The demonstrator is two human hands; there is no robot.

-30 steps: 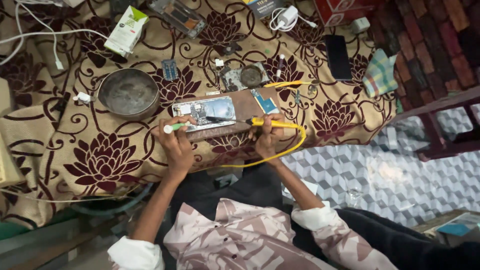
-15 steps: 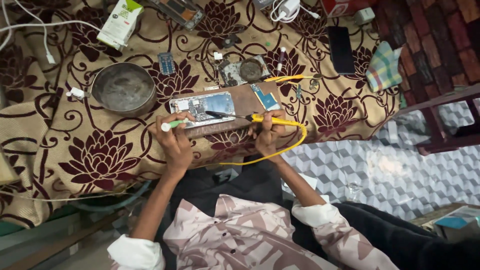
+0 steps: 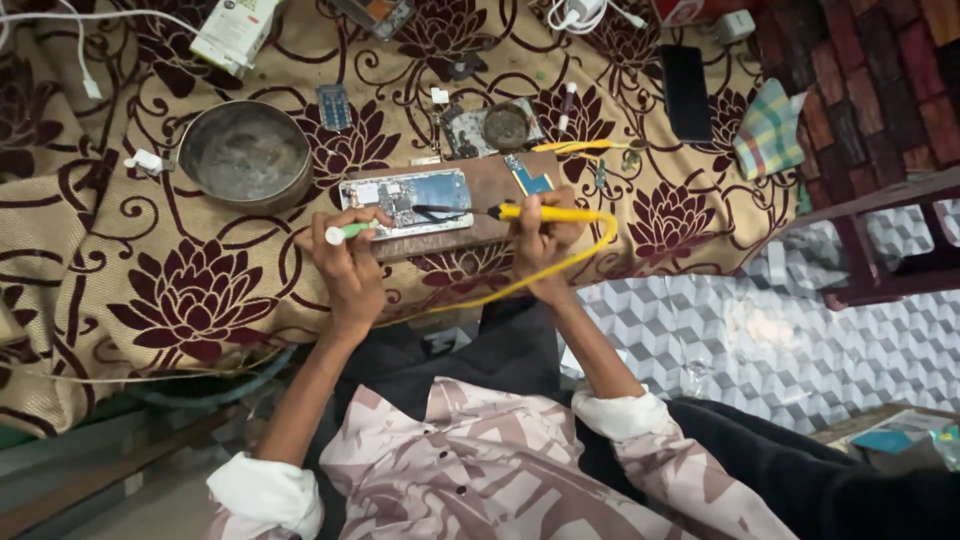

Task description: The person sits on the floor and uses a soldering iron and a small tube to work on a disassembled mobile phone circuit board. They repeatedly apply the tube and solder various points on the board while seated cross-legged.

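— Yellow is what we are gripping in our right hand [image 3: 545, 240]: a soldering iron [image 3: 520, 213] with a yellow handle, fingers wrapped tight around it, its dark tip lying over the opened phone [image 3: 405, 203]. Its yellow cord [image 3: 590, 250] is looping out to the right and trailing back near us.

— And our left hand [image 3: 350, 265]?

— We are pinching a thin green and white stick [image 3: 345, 233] between thumb and fingers, its white end pointing left, with the hand closed around it just near the phone's lower left corner (whether the knuckles are touching the board, we cannot tell).

— Where is the phone lying?

— We are keeping it flat on a brown wooden board [image 3: 495, 190], back off and circuitry showing, in the middle of the floral cloth [image 3: 190, 300], between our two hands.

— What is sitting around it?

— A round metal bowl [image 3: 245, 155] is resting just left of the board. Farther off, a small circuit board with a round part [image 3: 490, 128] is lying beyond the phone. A black phone [image 3: 685, 92] is lying far right, and a checked cloth [image 3: 768, 128] is sitting beside it at the edge.
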